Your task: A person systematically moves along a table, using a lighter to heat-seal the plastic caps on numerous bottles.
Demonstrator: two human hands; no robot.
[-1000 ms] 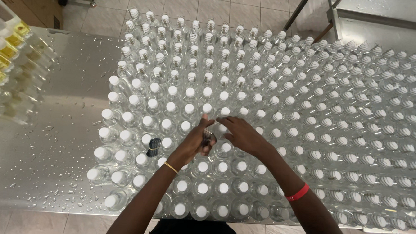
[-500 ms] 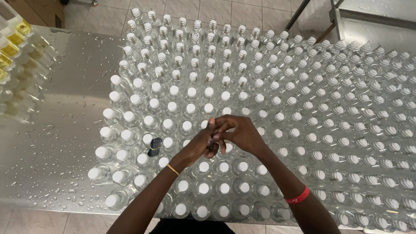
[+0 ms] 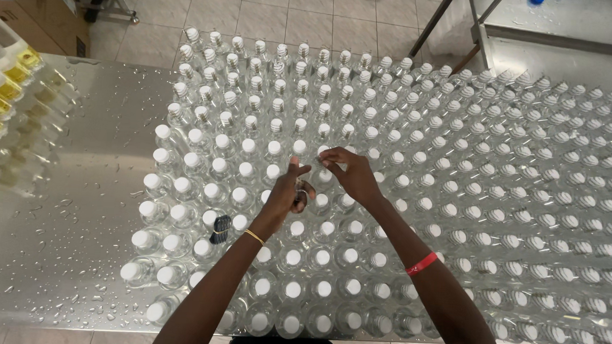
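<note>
Clear bottles (image 3: 402, 198), white caps, hands (image 3: 323, 180) capping one

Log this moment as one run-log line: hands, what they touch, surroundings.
left hand: on clear bottle top | right hand: fingertips at white cap | steel table: wet, rows of clear bottles | yellow-labelled bottles far left

Clear bottles (image 3: 359, 217) with white caps (image 3: 295, 228); red band (image 3: 421, 263) on my right wrist, gold one (image 3: 253, 236) left of it.

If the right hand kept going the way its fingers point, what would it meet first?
The right hand points left, so it would probably meet the left hand's raised thumb first, above the capped bottles; depth is unclear.
</note>
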